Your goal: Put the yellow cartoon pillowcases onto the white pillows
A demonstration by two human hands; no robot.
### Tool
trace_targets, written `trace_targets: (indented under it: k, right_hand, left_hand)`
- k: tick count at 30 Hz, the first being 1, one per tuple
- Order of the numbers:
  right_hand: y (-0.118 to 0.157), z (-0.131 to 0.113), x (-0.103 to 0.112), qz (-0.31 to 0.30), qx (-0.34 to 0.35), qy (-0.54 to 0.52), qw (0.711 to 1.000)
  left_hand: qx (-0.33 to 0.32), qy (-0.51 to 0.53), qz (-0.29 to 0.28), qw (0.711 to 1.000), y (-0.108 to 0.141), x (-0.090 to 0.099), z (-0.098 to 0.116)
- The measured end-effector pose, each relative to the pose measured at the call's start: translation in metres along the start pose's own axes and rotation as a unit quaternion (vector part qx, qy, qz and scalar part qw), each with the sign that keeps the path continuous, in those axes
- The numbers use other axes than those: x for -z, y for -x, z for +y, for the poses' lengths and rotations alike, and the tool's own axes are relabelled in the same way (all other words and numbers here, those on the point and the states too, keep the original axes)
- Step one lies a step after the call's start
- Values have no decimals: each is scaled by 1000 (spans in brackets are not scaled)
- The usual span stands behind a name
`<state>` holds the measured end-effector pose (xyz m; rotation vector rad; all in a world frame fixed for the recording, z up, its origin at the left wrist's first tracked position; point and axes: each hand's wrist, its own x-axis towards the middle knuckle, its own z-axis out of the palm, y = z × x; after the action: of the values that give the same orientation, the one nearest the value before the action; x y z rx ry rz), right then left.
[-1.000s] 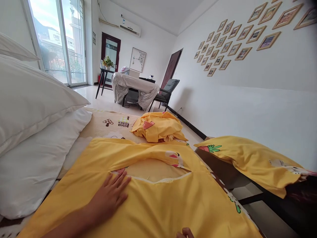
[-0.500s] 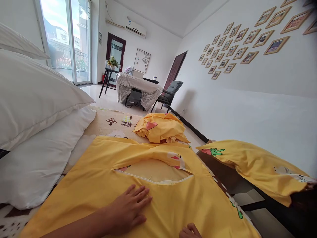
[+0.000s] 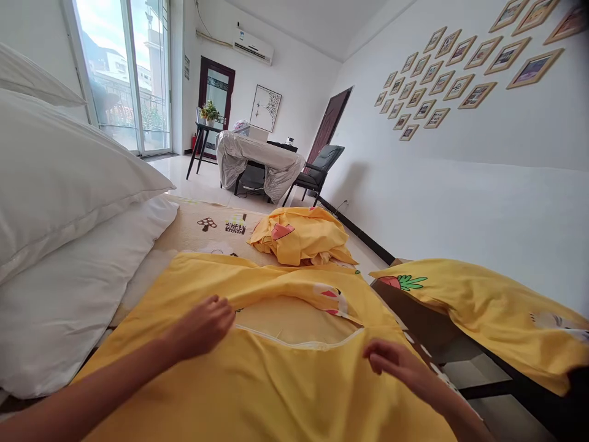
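A yellow fabric cover (image 3: 257, 387), which looks like a pillowcase or quilt cover, lies spread flat in front of me. Its zipped slit (image 3: 299, 345) gapes across the middle, with plain yellow cloth showing inside and a white animal print on the upper edge. My left hand (image 3: 207, 325) is by the slit's left end, fingers curled together; whether cloth is pinched in them is hidden. Near the right end, my right hand (image 3: 389, 362) hovers over the cover with fingers loosely bent and a gap at the thumb, nothing seen in it.
White pillows (image 3: 69, 178) are stacked at the left. Beyond the cover, a crumpled yellow cloth bundle (image 3: 304, 236) rests on the patterned bed sheet (image 3: 184, 224). A yellow carrot-print piece (image 3: 483, 301) lies over dark furniture at the right. Farther back stand a draped table (image 3: 257, 150) and a chair (image 3: 319, 169).
My left hand has lifted from lying flat on the cover and moved up-left, its fingers curling. My right hand has come up from the bottom edge to the slit's right end.
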<state>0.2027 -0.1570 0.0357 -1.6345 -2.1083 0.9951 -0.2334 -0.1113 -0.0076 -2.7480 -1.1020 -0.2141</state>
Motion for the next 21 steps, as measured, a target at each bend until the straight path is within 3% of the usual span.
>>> trace_targets:
  k: [5,9,12,15,18,21]
  right_hand:
    - [-78,61,66,189,-63,32,979]
    - [-139,104,102,278,-116,99,948]
    - [-178,125,112,293,-122,147,937]
    - [-208,141,109,271,-116,198,935]
    - [-226,152,103,218,-130,243,936]
    - [-234,158,103,181,-159,287,927]
  left_hand:
    - [240,-71,-29,968,0,3,-107]
    - [333,-63,-42,940,-2,-12,-163]
    - [359,-39,-48,931,-11,-34,-186]
    - [363,-1,-54,930,-21,-58,-199]
    - [355,23,-58,933,-25,-75,-205]
    - [356,38,-47,932,-22,-80,-211]
